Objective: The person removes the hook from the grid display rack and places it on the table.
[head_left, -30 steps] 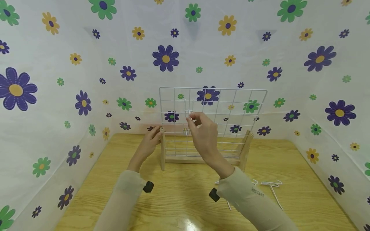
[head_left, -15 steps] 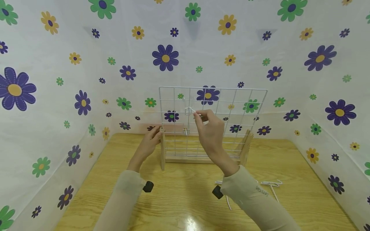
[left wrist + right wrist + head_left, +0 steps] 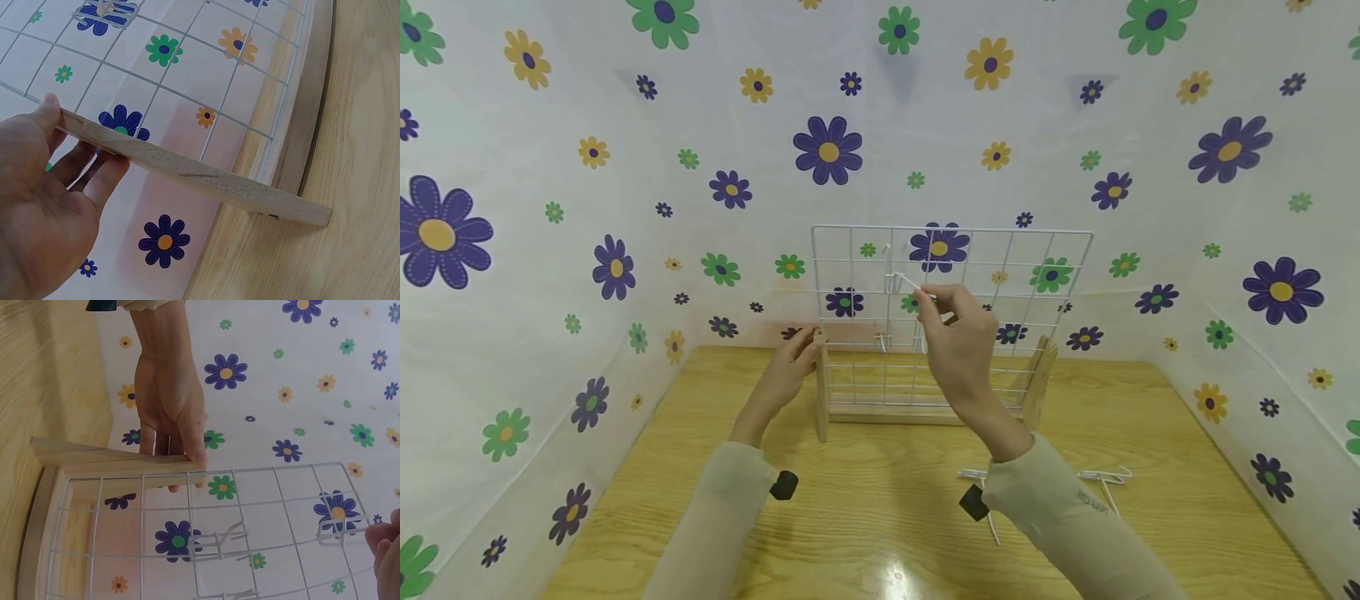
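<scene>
In the head view, my right hand (image 3: 958, 342) pinches the rod end of a white wire hook (image 3: 912, 282), whose bracket end is at the upper left of a white wire grid panel (image 3: 951, 297). Whether that bracket is seated on the wires, I cannot tell. The right wrist view shows the same hook (image 3: 340, 530), with part of my right hand (image 3: 389, 556) at the edge. My left hand (image 3: 44, 206) grips the upper end of the stand's left wooden post (image 3: 181, 169), thumb on one side and fingers on the other.
Lower on the panel hang other white hooks, one left (image 3: 882, 340) and one partly behind my right hand. Loose hooks (image 3: 973, 473) lie on the wooden table (image 3: 865, 500) near my right forearm, another hook (image 3: 1105, 477) beyond it. A flower-print sheet (image 3: 760, 275) surrounds the table.
My right hand has shifted right, and the hook with it has moved slightly up and right, its rod now slanting toward the right. My left hand stays on the post.
</scene>
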Tool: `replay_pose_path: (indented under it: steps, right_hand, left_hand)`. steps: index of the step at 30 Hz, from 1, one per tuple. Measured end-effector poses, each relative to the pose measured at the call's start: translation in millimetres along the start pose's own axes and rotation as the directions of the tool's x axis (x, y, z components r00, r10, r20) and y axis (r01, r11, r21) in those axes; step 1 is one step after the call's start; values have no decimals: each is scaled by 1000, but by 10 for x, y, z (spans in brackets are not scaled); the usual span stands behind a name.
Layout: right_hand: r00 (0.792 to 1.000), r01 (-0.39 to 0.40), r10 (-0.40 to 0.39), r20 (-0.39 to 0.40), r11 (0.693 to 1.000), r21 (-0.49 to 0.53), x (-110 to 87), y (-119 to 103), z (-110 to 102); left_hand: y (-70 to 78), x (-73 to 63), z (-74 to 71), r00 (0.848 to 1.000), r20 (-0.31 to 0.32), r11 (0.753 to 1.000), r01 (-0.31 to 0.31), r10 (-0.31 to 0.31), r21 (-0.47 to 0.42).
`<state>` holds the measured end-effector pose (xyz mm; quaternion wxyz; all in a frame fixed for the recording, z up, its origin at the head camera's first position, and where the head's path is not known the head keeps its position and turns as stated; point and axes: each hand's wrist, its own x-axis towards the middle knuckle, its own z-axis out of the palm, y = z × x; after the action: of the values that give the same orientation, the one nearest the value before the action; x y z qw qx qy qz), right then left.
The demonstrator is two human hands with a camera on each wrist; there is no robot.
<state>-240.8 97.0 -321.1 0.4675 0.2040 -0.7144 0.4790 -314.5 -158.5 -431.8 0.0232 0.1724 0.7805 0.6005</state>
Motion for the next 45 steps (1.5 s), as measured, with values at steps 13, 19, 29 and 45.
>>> replay_pose_path:
  steps: [13, 19, 29, 45]
  right_hand:
    - [997, -79, 79, 2, 997, -14, -61, -53, -299]
    - [997, -75, 75, -1, 997, 32, -75, -92, -413]
    - [992, -123, 122, 18, 991, 56, -170, -156, -566]
    - [980, -198, 198, 4, 980, 2, -422, -119, -874]
  left_hand:
    - [17, 0, 7, 1000, 7, 1000, -2, 2, -19]
    - [-35, 28, -4, 999, 7, 999, -33, 33, -17]
    - [-14, 11, -2, 1000, 12, 1000, -15, 15, -19]
    - [-22, 4, -11, 1000, 6, 1000, 12, -11, -14]
